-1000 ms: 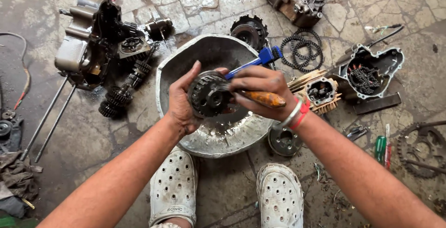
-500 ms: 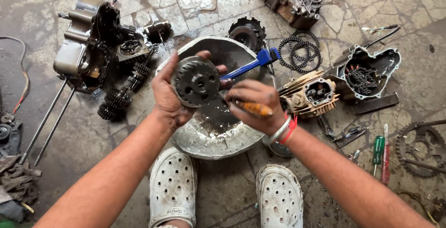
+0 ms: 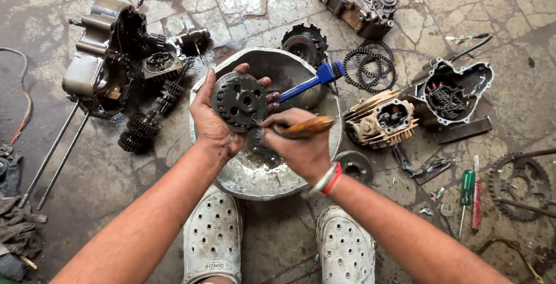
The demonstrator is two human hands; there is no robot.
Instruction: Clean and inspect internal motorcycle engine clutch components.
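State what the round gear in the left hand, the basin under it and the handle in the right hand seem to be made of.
Gear: probably steel, dark and oily, with cut teeth and drilled holes.
Basin: looks like aluminium or steel, dull silver, dented and grimy.
Handle: seems wood, orange-brown with a worn sheen; plastic cannot be ruled out.
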